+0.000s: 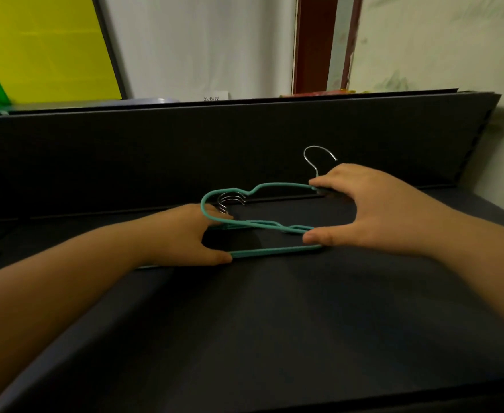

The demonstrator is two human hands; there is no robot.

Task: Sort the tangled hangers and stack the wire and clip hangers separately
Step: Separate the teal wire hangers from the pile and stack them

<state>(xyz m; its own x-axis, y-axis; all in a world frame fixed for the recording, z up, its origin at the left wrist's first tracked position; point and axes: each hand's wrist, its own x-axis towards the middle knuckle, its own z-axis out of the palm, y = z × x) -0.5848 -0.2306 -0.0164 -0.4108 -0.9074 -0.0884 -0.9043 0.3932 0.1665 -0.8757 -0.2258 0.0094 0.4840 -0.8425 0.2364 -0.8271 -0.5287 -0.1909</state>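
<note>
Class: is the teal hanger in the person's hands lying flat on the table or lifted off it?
Lifted and tilted: the teal hanger arches above the dark table.

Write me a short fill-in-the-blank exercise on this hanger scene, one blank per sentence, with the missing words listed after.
1. The wire hangers are coated in a ____ colour.
2. Both the left hand and the right hand touch the ____.
3. The bare metal hook rises just above the ____ hand.
4. The hangers lie on a ____ table.

Missing words: teal; hangers; right; dark
</note>
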